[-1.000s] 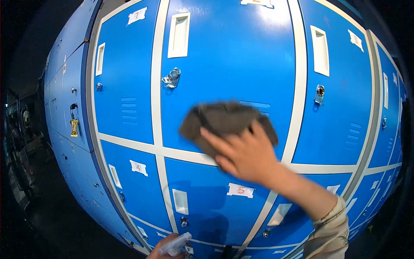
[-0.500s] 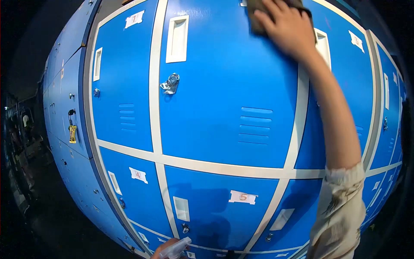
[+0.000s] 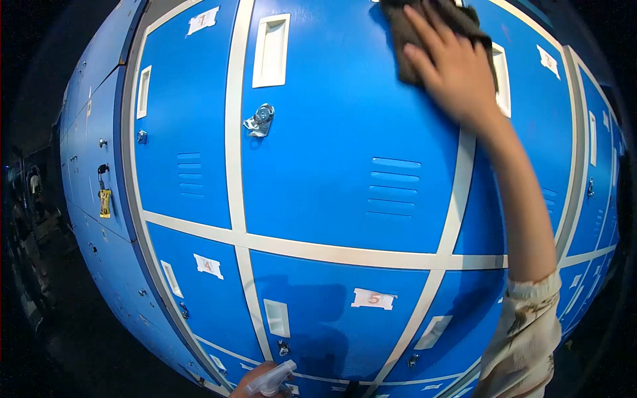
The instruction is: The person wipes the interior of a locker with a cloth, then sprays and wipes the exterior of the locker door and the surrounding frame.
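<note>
At upper door: right fingers (image 3: 434,65) spread over one cloth (image 3: 410,56); left fingers (image 3: 264,379) hold one (translucent) sprayer (image 3: 273,379).

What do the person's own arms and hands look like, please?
The right hand wears no glove, and no watch shows. The right sleeve is loose and cream-coloured, with a darker pattern and a gathered cuff below the elbow. The left hand, partly in view, shows no glove; its sleeve is out of frame.

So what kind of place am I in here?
Probably a locker room or storage area: blue metal doors with white frames stand in rows, with printed paper number labels and small silver metal locks. More lockers, in paler blue, line the left.
</note>
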### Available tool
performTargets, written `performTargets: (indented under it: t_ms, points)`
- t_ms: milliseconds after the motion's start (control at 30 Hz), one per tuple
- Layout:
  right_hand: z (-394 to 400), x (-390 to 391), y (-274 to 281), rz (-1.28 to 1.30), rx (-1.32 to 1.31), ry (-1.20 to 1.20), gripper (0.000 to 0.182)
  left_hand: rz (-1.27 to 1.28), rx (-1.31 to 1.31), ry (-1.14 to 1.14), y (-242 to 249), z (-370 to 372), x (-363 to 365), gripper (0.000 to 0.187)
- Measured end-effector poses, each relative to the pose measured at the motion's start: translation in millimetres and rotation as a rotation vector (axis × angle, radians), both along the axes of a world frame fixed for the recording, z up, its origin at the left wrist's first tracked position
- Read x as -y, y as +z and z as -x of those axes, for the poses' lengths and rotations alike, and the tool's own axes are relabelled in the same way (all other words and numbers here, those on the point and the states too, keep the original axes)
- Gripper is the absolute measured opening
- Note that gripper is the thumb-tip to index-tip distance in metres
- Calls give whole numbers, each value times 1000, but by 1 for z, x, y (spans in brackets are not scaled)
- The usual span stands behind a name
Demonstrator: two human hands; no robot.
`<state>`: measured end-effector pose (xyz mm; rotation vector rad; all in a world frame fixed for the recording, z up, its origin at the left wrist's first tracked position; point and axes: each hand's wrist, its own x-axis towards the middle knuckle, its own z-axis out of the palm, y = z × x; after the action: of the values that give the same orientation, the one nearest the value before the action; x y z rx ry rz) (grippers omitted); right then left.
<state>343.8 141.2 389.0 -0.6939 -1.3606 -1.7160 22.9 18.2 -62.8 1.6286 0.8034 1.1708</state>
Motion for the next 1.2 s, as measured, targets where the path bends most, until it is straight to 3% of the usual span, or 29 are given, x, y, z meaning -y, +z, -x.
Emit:
performTargets:
  t_ms: [33,133,200,233,300,433,467,533,667,700,800,933,1033,1100,1200]
  points:
    - [3,-2,-23,-46,-15,8,59,17,-27,-13,1,1,-1,61]
    - [14,25,-104,289,24,43,62,-46,-51,-13,11,-3,-1,61]
    - [14,42,-153,516,56,-61,68,-103,-93,-22,21,-5,1,61]
    - [13,44,-175,605,86,-52,63,-131,-112,-21,24,-5,2,61]
    - [12,46,-203,574,198,-12,59,-143,-112,-38,22,-3,-1,61]
    - [6,44,-172,637,267,28,59,-169,-149,-17,16,1,-6,59]
    - [10,40,-154,468,269,34,64,-163,-145,-20,16,1,-5,58]
    - [17,34,-108,403,201,-15,65,-154,-136,-24,17,1,-5,57]
    - [26,-1,0,43,98,41,57,-186,-119,-3,15,0,-2,56]
    - [29,-5,26,34,26,-43,56,-166,-75,-27,16,0,-1,56]
    - [50,3,75,36,-84,1,60,-120,-85,12,7,3,3,59]
    - [70,3,85,82,-179,3,60,-148,-105,61,5,6,8,62]
    - [69,-4,77,20,-122,-37,59,-33,-72,58,5,9,13,63]
    - [59,-7,54,-85,-6,-49,58,-18,-63,43,6,11,14,64]
    - [53,-9,2,16,113,-18,56,48,40,-24,14,9,19,65]
